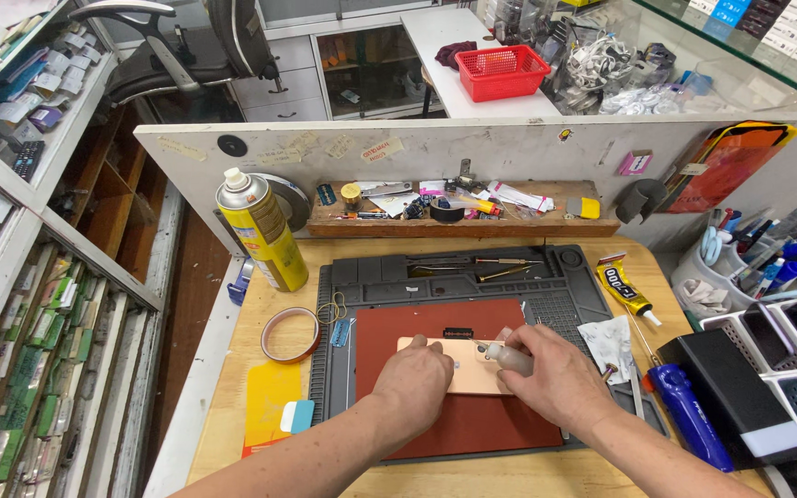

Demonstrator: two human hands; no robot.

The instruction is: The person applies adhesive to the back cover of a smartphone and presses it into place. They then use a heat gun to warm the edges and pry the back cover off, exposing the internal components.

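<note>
Centrally: one gold phone [458,361] on one red mat [435,325]. Left hand [412,376] presses it flat, grasping nothing; right hand [560,378] grips one small squeeze bottle [509,358].

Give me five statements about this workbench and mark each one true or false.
1. The left hand presses down on the gold phone. True.
2. The phone lies on a green mat. False: it lies on a dark red mat.
3. The right hand holds a small translucent bottle over the phone. True.
4. The yellow spray can lies on its side. False: it stands upright at the bench's left rear.
5. The red basket sits beside the phone. False: it is on the white table beyond the partition.
</note>
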